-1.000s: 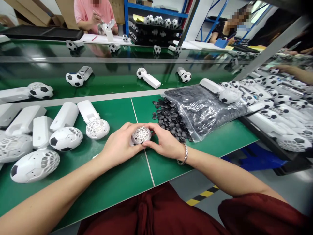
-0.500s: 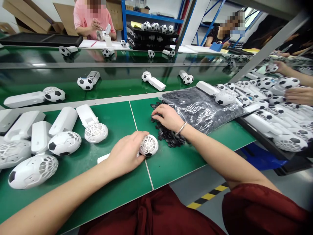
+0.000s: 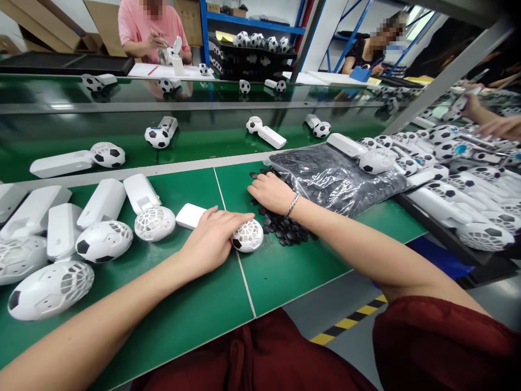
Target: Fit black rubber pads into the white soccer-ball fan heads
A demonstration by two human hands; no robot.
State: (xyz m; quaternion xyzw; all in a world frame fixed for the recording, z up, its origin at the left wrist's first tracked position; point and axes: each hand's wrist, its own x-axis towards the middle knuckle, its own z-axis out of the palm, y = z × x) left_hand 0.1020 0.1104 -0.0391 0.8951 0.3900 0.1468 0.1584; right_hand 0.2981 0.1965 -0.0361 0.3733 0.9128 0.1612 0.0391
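Observation:
My left hand [image 3: 211,239] is wrapped over a white device with a round lattice head [image 3: 248,235], which rests on the green table; the device's white body [image 3: 190,216] sticks out behind the fingers. My right hand [image 3: 272,193] is at the edge of a pile of small black pieces [image 3: 287,230], its fingers curled down and their tips partly hidden, so what they pinch cannot be made out. Behind the right wrist lies a plastic bag [image 3: 329,174] of dark pieces, with another white football-patterned device [image 3: 376,161] on it.
Several white devices [image 3: 103,240] lie at the left. A black tray [image 3: 451,239] heaped with devices stands at the right, near another person's hands [image 3: 496,126]. Beyond the pale rail [image 3: 183,163], a green belt [image 3: 211,138] carries more devices. Two people sit across.
My left hand has shifted slightly, and the held device has turned so its body shows behind the hand. My right hand has moved slightly left. Devices on the near belt moved right, far ones left.

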